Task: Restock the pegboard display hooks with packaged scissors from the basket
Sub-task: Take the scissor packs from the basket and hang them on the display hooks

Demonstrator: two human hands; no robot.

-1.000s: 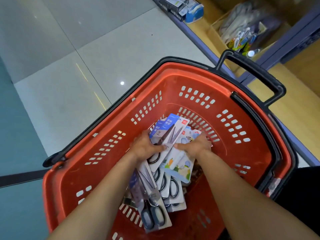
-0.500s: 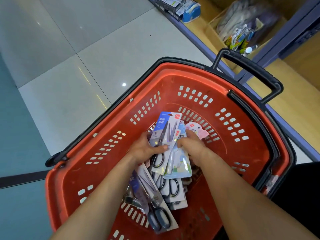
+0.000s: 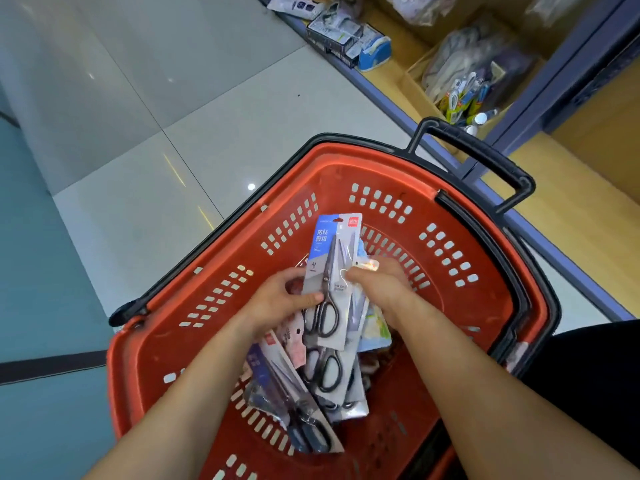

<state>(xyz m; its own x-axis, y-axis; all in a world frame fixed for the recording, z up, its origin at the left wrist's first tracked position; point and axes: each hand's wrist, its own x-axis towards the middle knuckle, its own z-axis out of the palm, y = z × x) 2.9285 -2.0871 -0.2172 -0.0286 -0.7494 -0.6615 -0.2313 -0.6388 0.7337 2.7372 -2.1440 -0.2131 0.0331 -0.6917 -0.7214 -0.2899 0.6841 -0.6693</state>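
Note:
A red plastic basket (image 3: 460,306) with black rim and handle stands below me. Both my hands are inside it. My left hand (image 3: 280,303) grips the left edge of a stack of packaged scissors (image 3: 332,271), thumb on the front card, which is grey and blue with black-handled scissors. My right hand (image 3: 381,285) holds the stack's right edge, fingers curled round it. More scissors packs (image 3: 325,379) lie beneath on the basket floor, and one pack with dark blue handles (image 3: 304,431) lies nearest me. No pegboard hooks are in view.
A low wooden shelf with a blue edge (image 3: 426,133) runs along the right, holding boxed goods (image 3: 343,32) and a cardboard bin of small items (image 3: 467,91). Pale floor tiles (image 3: 145,133) spread to the left. The basket handle (image 3: 485,161) sticks up toward the shelf.
Both hands have gathered the packs into a tighter, more upright stack and raised it a little. The view has tilted up, showing more of the shelf.

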